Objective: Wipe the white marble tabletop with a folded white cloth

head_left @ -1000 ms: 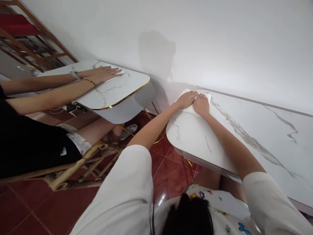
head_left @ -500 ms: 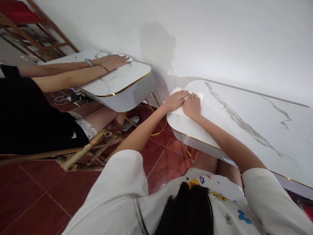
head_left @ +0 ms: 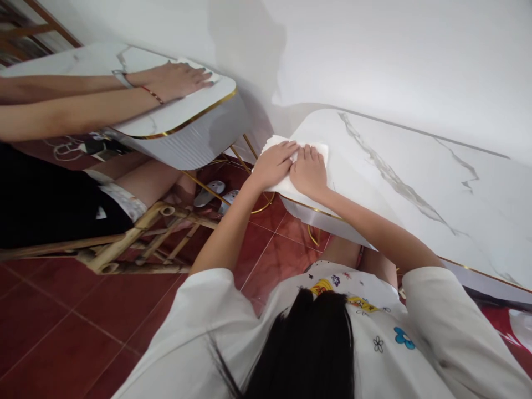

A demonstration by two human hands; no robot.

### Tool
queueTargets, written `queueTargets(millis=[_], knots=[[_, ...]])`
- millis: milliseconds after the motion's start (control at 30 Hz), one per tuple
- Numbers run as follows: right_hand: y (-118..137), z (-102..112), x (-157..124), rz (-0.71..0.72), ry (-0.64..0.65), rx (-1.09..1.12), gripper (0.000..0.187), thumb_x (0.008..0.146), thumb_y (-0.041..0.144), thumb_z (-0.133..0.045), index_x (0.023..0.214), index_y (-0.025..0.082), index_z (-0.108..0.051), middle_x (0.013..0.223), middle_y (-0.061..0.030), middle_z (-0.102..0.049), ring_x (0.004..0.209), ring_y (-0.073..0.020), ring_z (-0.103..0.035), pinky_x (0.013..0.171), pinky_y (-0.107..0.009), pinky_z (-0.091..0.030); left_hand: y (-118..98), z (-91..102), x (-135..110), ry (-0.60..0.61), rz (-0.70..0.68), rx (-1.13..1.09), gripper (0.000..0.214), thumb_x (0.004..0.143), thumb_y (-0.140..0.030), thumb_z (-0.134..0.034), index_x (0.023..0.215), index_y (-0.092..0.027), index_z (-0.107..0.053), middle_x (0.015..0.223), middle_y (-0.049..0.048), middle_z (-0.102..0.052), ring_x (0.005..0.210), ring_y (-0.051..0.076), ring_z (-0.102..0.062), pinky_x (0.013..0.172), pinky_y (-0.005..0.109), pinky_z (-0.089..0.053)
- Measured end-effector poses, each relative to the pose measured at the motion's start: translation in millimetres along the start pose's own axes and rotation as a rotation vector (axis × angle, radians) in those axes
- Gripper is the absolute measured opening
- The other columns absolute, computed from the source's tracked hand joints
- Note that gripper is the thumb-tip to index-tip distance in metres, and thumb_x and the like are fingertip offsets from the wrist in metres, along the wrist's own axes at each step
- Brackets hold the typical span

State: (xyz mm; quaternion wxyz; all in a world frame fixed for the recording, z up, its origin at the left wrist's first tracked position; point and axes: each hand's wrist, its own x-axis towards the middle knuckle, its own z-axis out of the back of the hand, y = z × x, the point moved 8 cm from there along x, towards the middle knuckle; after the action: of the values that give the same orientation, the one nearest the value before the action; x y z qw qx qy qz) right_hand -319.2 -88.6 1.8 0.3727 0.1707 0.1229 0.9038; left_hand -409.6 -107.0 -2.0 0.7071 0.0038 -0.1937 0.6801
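Observation:
My left hand (head_left: 274, 164) lies flat with fingers stretched on a white cloth (head_left: 321, 151), at the left end of a white marble-patterned table (head_left: 399, 205). Right beside it, my right hand (head_left: 310, 173) presses on the same cloth, palm down and fingers extended. The two hands touch or nearly touch at the fingers. Part of the cloth shows beyond the fingertips, and its left part reaches the table's rounded gold-trimmed edge. Under the palms the cloth is hidden.
At left, another person's hands (head_left: 183, 80) rest on a second marble-patterned table (head_left: 199, 111). That person sits on a bamboo chair (head_left: 124, 244). A white wall (head_left: 374, 55) runs behind both tables. Slippers (head_left: 210, 193) lie on the red tiled floor (head_left: 83, 332).
Both my hands have slid with the cloth toward the table's left front edge. The view has shifted too. The other person's hands remain on their table.

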Motion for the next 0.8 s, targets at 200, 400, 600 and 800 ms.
queueTargets(millis=[200, 400, 600, 800], knots=[[-1, 11, -31, 0.025, 0.041, 0.023, 0.058, 0.1, 0.027, -0.032, 0.152, 0.002, -0.036, 0.16, -0.0203, -0.033, 0.151, -0.0305, -0.025, 0.124, -0.051, -0.016, -29, -0.2, -25, -0.012, 0.08, 0.072, 0.057, 0.095, -0.024, -0.031, 0.15, -0.023, -0.045, 0.156, 0.0009, -0.045, 0.146, 0.022, -0.037, 0.122, 0.044, -0.029], [-19, 28, -57, 0.045, 0.086, 0.005, 0.057, 0.098, 0.022, -0.033, 0.151, 0.001, -0.038, 0.161, -0.0177, -0.034, 0.151, -0.0274, -0.026, 0.124, -0.045, -0.018, -71, -5.2, -33, 0.054, 0.212, 0.142, 0.058, 0.094, -0.021, -0.03, 0.15, -0.018, -0.044, 0.158, 0.0031, -0.042, 0.147, 0.023, -0.035, 0.122, 0.042, -0.029], [-40, 40, -57, 0.017, 0.122, 0.001, 0.058, 0.097, 0.019, -0.032, 0.152, 0.003, -0.036, 0.161, -0.0155, -0.034, 0.151, -0.0252, -0.026, 0.124, -0.043, -0.02, -97, -6.9, -16, 0.103, 0.247, 0.143, 0.059, 0.093, -0.02, -0.03, 0.151, -0.014, -0.043, 0.159, 0.0061, -0.04, 0.148, 0.025, -0.033, 0.122, 0.043, -0.029], [-70, 43, -33, -0.018, 0.102, -0.024, 0.058, 0.096, 0.017, -0.031, 0.153, 0.003, -0.036, 0.161, -0.0152, -0.034, 0.15, -0.0258, -0.027, 0.123, -0.043, -0.019, -100, -15.9, 20, 0.138, 0.19, 0.137, 0.06, 0.096, -0.023, -0.028, 0.154, -0.012, -0.037, 0.163, 0.008, -0.031, 0.152, 0.027, -0.023, 0.124, 0.046, -0.021]])
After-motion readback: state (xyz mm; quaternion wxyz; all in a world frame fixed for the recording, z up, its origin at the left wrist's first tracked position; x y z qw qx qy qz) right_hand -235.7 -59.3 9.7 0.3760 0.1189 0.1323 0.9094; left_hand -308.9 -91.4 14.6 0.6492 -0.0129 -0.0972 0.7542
